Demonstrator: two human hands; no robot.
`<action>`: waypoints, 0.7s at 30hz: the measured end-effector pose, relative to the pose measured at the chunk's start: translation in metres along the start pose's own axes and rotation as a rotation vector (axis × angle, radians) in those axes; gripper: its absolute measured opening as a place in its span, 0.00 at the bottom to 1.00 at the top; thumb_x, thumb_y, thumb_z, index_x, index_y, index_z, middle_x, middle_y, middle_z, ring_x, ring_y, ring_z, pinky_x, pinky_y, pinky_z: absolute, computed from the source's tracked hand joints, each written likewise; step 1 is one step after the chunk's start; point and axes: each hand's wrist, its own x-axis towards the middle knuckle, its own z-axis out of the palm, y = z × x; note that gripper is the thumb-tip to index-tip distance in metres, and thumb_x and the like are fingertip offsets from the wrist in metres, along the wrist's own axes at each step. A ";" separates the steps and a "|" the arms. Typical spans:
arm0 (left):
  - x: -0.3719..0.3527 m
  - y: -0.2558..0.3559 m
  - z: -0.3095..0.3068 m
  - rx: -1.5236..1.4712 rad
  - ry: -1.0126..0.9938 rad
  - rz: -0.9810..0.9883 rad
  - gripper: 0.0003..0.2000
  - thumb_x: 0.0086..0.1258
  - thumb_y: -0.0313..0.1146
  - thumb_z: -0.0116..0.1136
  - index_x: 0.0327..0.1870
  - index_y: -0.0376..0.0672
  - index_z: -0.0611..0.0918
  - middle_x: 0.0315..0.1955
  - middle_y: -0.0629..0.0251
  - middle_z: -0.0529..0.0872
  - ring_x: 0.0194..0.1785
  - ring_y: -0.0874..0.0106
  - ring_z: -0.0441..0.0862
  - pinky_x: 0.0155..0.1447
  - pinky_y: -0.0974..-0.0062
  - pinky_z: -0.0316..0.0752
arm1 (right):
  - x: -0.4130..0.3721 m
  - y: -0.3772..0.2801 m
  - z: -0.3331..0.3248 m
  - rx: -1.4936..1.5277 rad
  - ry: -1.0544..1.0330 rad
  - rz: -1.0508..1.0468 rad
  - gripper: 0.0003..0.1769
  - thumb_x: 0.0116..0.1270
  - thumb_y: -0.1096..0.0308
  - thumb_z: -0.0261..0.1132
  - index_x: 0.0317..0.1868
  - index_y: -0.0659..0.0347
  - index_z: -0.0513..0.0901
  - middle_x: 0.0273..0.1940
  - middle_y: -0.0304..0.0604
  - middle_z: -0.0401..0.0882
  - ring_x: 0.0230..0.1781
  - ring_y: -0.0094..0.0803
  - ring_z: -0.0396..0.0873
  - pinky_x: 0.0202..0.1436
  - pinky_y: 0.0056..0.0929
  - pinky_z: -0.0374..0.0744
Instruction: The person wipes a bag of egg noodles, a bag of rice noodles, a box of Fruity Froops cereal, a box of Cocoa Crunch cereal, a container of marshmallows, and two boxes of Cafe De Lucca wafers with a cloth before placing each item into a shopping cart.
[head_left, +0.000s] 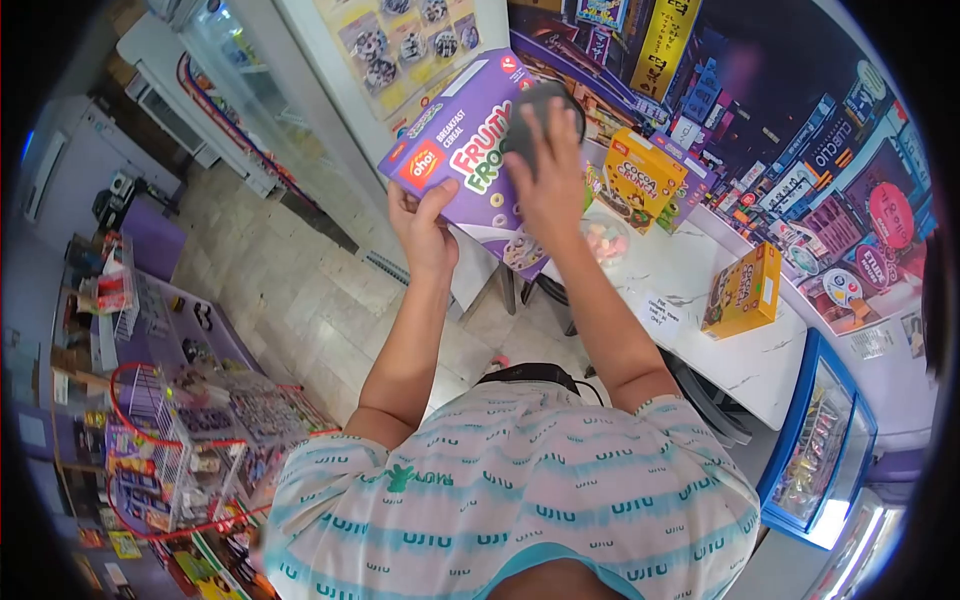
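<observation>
A purple Fruity Froot cereal box (475, 120) is held up tilted in front of me, its printed front facing me. My left hand (425, 230) grips its lower left edge, thumb on the front. Against the right part of the front, my right hand (552, 190) presses a dark grey cloth (518, 142), palm side down with the fingers spread over it. The cloth and fingers cover part of the lettering. Beyond my right hand, a yellow Cocoa Crunch box (637, 178) stands on the white counter (690, 268), close to a clear tub of pastel sweets (606, 240).
Another yellow cereal box (742, 292) stands farther right, near a handwritten note (655, 312). A blue-framed display freezer (815, 440) is at the counter's right end. Wire racks of snacks (180, 450) stand at lower left. Glass-door fridges (250, 100) line the upper left.
</observation>
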 end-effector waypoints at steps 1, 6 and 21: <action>-0.007 0.003 0.000 -0.001 0.015 0.001 0.25 0.53 0.19 0.60 0.56 0.35 0.70 0.43 0.61 0.81 0.45 0.73 0.80 0.51 0.77 0.73 | -0.011 -0.020 0.000 0.046 -0.067 -0.063 0.34 0.60 0.59 0.65 0.67 0.53 0.66 0.72 0.51 0.52 0.71 0.54 0.52 0.70 0.49 0.58; -0.047 0.024 -0.012 -0.012 0.081 0.076 0.24 0.53 0.18 0.60 0.54 0.34 0.71 0.43 0.60 0.81 0.45 0.74 0.79 0.51 0.77 0.73 | -0.083 -0.053 -0.030 0.226 -0.338 -0.195 0.35 0.60 0.60 0.64 0.68 0.52 0.64 0.72 0.50 0.50 0.72 0.53 0.51 0.70 0.50 0.56; -0.136 0.133 -0.061 0.069 0.264 0.423 0.19 0.55 0.25 0.55 0.50 0.31 0.72 0.40 0.55 0.81 0.39 0.68 0.83 0.45 0.72 0.79 | -0.077 -0.043 -0.047 0.568 -0.637 0.221 0.25 0.68 0.50 0.56 0.49 0.67 0.78 0.34 0.54 0.83 0.36 0.43 0.82 0.42 0.32 0.76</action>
